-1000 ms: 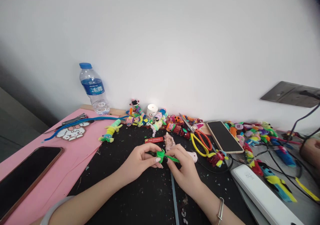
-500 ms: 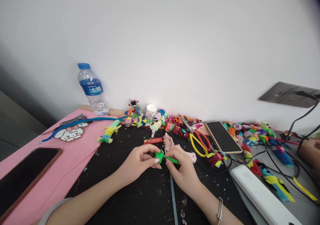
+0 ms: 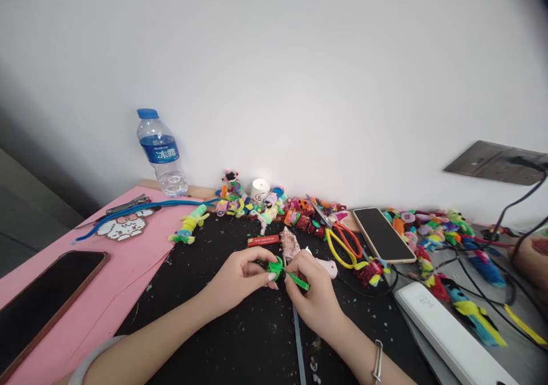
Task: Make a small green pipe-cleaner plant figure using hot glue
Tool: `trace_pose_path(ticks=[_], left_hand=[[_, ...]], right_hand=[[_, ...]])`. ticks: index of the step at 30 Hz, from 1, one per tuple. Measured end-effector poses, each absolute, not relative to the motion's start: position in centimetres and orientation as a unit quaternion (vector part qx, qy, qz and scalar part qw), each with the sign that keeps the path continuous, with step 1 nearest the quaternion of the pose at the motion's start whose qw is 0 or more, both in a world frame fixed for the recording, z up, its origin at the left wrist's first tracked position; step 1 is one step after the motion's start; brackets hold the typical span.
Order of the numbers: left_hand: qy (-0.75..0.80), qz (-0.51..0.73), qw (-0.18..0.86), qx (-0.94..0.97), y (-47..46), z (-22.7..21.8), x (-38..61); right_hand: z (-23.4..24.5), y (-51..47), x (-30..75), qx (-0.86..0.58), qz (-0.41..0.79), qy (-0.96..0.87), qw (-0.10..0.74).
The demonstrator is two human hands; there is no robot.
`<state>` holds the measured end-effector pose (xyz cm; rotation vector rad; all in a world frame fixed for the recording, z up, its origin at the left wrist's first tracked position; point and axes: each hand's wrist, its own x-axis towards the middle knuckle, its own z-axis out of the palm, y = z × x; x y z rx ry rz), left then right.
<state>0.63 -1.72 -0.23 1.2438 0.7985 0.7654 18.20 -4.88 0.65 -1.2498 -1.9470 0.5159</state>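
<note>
Both hands meet over the black mat [image 3: 240, 328] at the table's middle. My left hand [image 3: 240, 279] pinches a small dark piece wrapped in a green pipe cleaner [image 3: 286, 274], thumb and fingers closed on it. My right hand [image 3: 314, 294] grips the green pipe cleaner's free end, which sticks out to the right between its fingers. A grey strip [image 3: 297, 336] lies on the mat under my right wrist, which wears a silver bracelet [image 3: 377, 362].
Scissors [image 3: 340, 239], a phone [image 3: 383, 234], a red lighter [image 3: 262, 240], a lit candle [image 3: 260, 190] and several pipe-cleaner figures [image 3: 436, 231] lie along the wall. A water bottle [image 3: 160, 152] and another phone [image 3: 43, 302] stand left on pink paper. A white power strip [image 3: 449, 333] and cables lie right, by another person's hand [image 3: 531, 259].
My right hand has shifted its grip on the green pipe cleaner, whose free end now angles down to the right. The left hand holds steady.
</note>
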Motion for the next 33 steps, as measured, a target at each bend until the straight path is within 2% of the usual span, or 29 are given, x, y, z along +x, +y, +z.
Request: trace_pose_path(ticks=[19, 28, 33], left_hand=[[0.400, 0.345, 0.620, 0.580, -2.01, -0.46, 0.61], [0.394, 0.370, 0.524, 0.658, -2.47, -0.03, 0.85], [0.397, 0.385, 0.516, 0.654, -2.45, -0.14, 0.77]], right_hand=[[0.79, -5.24, 18.01, -0.491, 0.193, -0.778, 0.342], [0.13, -5.68, 17.63, -0.486, 0.174, -0.779, 0.356], [0.30, -5.42, 17.77, -0.496, 0.185, -0.769, 0.358]])
